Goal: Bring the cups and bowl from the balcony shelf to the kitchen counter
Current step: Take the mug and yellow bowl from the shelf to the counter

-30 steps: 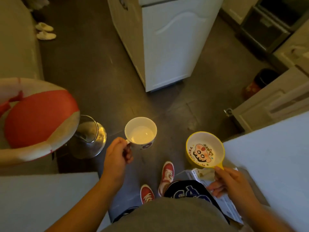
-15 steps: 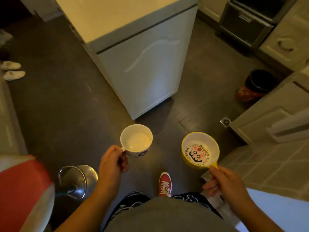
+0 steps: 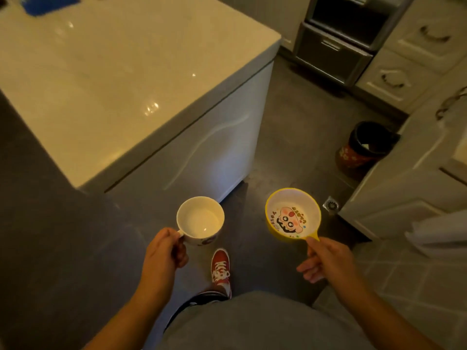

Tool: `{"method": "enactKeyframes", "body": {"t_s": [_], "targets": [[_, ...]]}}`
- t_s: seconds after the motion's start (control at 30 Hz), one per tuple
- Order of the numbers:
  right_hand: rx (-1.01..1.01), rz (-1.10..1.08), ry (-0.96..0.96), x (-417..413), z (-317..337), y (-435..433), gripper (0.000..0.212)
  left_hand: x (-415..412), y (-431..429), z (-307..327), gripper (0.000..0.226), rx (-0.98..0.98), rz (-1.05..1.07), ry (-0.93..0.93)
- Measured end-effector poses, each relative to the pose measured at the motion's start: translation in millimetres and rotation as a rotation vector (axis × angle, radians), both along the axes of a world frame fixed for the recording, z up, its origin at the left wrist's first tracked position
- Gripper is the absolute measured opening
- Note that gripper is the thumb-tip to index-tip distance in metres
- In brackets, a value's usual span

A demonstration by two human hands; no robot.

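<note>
My left hand (image 3: pixel 165 250) grips the handle of a white cup (image 3: pixel 200 219), held upright and empty at waist height over the dark floor. My right hand (image 3: pixel 326 261) pinches the short handle of a yellow bowl (image 3: pixel 293 214) with a cartoon face printed inside, also level and empty. Cup and bowl are apart, side by side. A white glossy kitchen counter (image 3: pixel 121 79) fills the upper left, its near corner just beyond the cup.
A dark bin with a red patterned base (image 3: pixel 364 147) stands on the floor at right. White drawer cabinets (image 3: pixel 414 59) and an oven (image 3: pixel 338 44) line the far right. A floor drain (image 3: pixel 330 204) sits by the cabinet foot. My red shoe (image 3: pixel 221 267) is below.
I have walked forward: the counter has come closer and its top now fills the upper left. The red stool and metal base have dropped out of view. Both hands keep their holds.
</note>
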State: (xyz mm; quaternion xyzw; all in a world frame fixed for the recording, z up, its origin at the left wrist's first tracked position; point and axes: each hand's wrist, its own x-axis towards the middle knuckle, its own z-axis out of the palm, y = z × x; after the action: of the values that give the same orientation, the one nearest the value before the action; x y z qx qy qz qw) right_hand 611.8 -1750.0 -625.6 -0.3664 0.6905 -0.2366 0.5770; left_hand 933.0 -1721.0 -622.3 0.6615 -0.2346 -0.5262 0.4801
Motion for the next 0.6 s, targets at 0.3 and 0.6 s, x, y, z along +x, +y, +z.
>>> {"method": "enactKeyframes", "body": {"t_s": [0.3, 0.6], "targets": [[0.084, -0.404, -0.009, -46.3, 5.6, -51.5, 0.035, -56.5, -183.9, 6.0, 0.041, -0.013, -0.354, -0.025], [0.071, -0.599, 0.022, -149.0, -9.2, -113.3, 0.032, -215.5, -328.5, 9.8, 0.024, -0.041, -0.561, 0.027]]}}
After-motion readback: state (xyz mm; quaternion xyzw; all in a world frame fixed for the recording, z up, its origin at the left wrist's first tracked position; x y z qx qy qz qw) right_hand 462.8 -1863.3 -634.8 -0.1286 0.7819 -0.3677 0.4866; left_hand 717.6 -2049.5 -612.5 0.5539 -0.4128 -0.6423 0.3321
